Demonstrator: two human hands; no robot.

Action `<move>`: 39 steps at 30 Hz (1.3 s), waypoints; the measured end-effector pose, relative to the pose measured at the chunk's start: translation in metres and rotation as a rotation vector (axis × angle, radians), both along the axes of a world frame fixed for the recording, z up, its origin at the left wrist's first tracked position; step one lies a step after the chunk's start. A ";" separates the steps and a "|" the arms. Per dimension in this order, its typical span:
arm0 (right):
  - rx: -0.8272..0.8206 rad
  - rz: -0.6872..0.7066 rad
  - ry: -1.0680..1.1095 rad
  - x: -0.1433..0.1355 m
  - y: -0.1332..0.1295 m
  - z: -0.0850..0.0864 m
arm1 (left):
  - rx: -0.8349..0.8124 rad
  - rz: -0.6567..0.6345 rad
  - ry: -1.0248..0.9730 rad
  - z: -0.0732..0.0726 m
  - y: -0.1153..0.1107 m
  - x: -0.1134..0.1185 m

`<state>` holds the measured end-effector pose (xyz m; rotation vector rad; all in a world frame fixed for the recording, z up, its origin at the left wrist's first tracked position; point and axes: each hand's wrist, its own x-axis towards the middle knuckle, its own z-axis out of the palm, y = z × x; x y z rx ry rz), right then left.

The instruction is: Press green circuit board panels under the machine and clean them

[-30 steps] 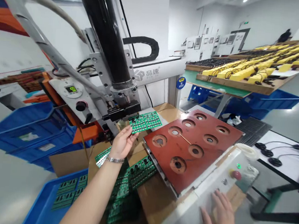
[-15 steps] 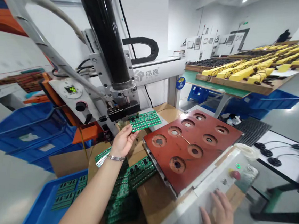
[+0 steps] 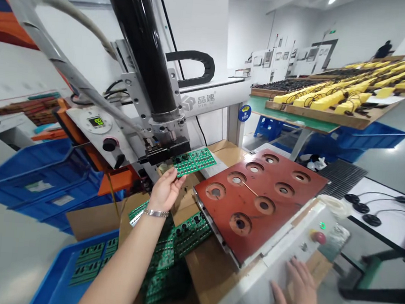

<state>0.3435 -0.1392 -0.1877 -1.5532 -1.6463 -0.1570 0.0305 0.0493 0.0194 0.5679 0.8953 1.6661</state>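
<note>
Pinched at its near left corner, a green circuit board [image 3: 198,162] is held up by my left hand [image 3: 167,186] under the machine's head [image 3: 165,151]. Below that forearm several more green circuit boards [image 3: 191,232] lie in a loose pile on cardboard. To the right is a red-brown fixture plate [image 3: 225,211] with several round recesses, and a thin rod [image 3: 249,188] lies across it. My right hand [image 3: 300,288] rests with fingers spread on the pale front panel [image 3: 265,283] of the machine, below a red button [image 3: 319,237] and a lit green one [image 3: 322,225].
A blue bin [image 3: 53,276] with circuit boards stands at the lower left, near stacked blue crates [image 3: 37,170]. A controller with a lit display [image 3: 97,121] sits left of the head. Behind, a bench carries yellow blocks [image 3: 335,95]; a person [image 3: 384,48] is far back.
My left hand and the circuit board have shifted very slightly left and up. My right hand stays on the panel, with almost no movement.
</note>
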 end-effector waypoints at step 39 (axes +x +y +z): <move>-0.012 -0.011 0.020 -0.002 -0.002 -0.002 | 0.004 -0.025 0.016 -0.015 -0.012 -0.014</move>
